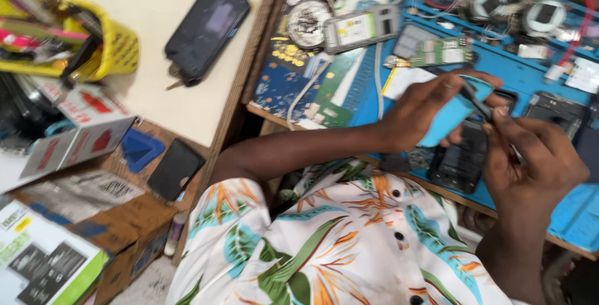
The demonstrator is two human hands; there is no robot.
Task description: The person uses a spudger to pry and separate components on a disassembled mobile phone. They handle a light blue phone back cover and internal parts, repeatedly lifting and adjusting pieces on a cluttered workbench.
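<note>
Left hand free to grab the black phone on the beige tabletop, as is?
Probably not as it stands. The left hand is wrapped around a light blue phone case, so it would have to let go first. The black phone lies uncovered, with nothing on top.

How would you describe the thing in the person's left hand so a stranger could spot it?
On the blue work mat, find the left hand. It grips a light blue phone-shaped piece, paler than the mat and raised above the dark phones lying there.

Much I can't make out from here

My right hand (533, 161) hides the thin tool's (477, 102) lower end; motion blur smears the small bench parts (499, 5).
</note>
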